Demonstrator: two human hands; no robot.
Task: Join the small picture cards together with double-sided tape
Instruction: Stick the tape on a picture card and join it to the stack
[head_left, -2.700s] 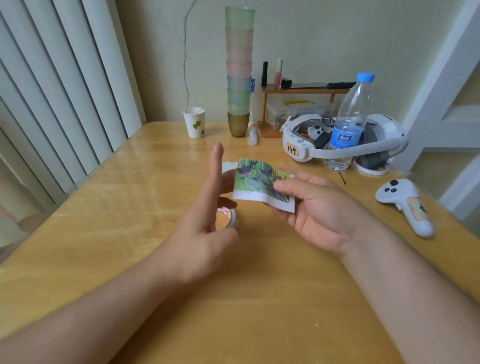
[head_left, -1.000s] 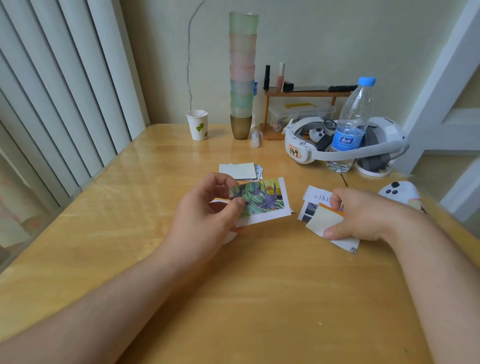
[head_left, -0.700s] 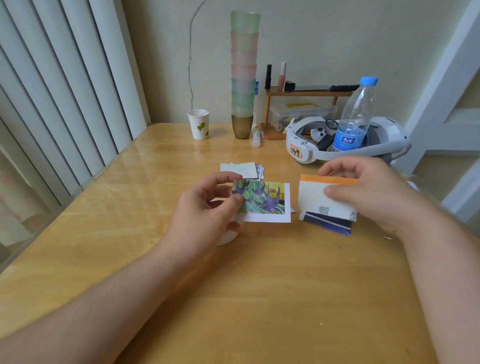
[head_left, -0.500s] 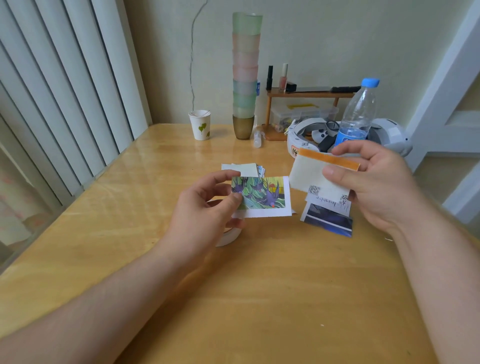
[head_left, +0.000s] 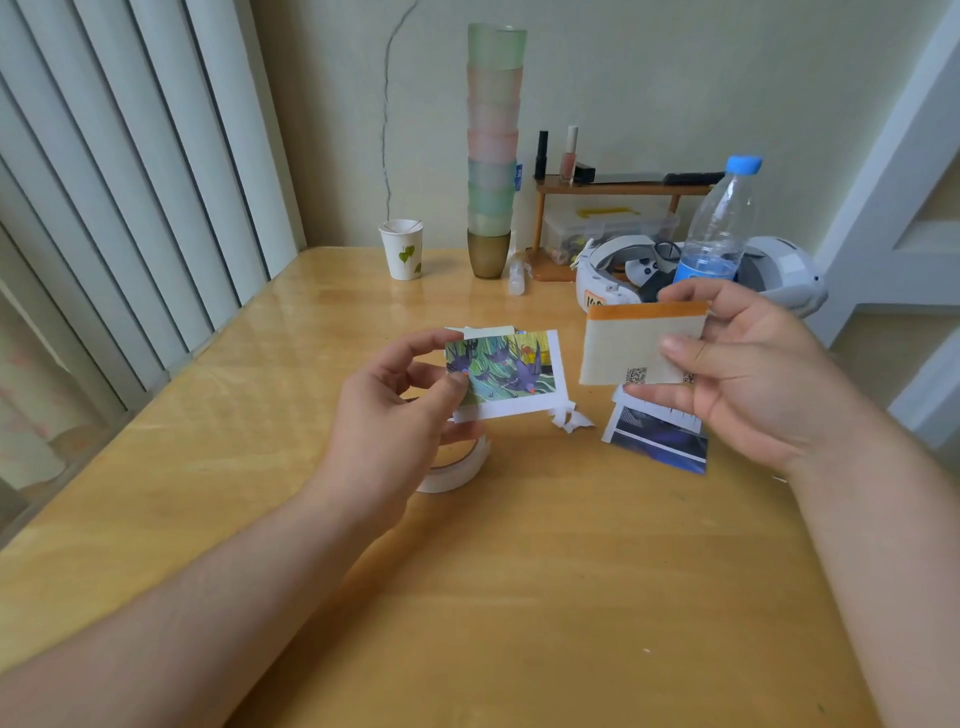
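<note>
Left hand (head_left: 395, 415) pinches bird-print card (head_left: 506, 371) by left edge, thumb on top, held just above table (head_left: 519, 597). Right hand (head_left: 748, 374) clamps second card (head_left: 631, 343) blank side up, orange strip along top edge, both cards apart. Tape roll (head_left: 457, 467) sits under left hand; more cards (head_left: 660, 436) lie below right hand. Tip imo: line up edges first, lower one side, then press flat, since tape probably won't forgive a crooked landing.

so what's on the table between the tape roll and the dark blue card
In the head view, only crumpled white paper scraps lie between the tape roll and the dark blue card; otherwise bare table.
</note>
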